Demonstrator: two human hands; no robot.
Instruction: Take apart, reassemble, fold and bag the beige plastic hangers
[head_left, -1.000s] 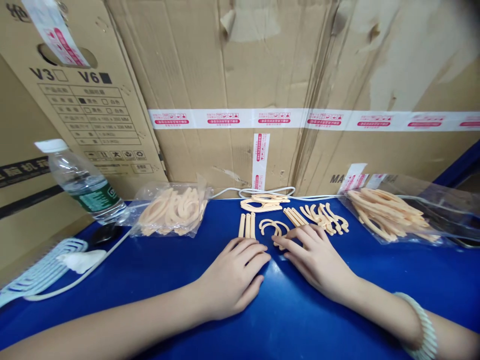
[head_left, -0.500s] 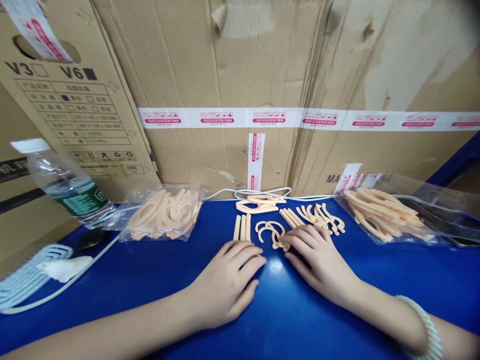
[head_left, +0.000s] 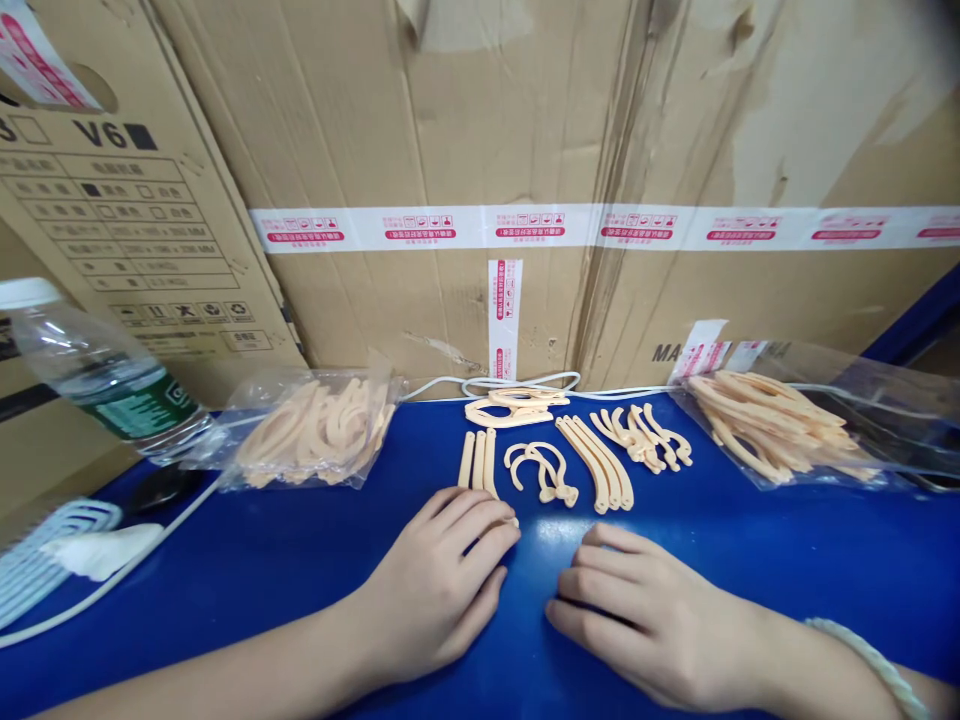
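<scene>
My left hand lies palm down on the blue table, its fingers stretched out and slightly bent over the near ends of a few pale, slim strips. Those near ends are hidden under the fingers. My right hand rests on the table with fingers loosely curled and a little apart; nothing shows in it. Beyond it, several long curved pale strips lie side by side. Between the hands and farther back are hook-shaped pale pieces. Small curved pieces sit to the right, and flat looped pieces at the back.
Clear plastic bags of similar pieces lie left and right. A water bottle, a black rounded object and a coiled light cable are at left. Cardboard boxes wall off the back.
My right hand has drawn back toward me, off the pieces, uncovering the long curved strips. My left hand has shifted slightly left and down in view. The camera view has shifted a little.
</scene>
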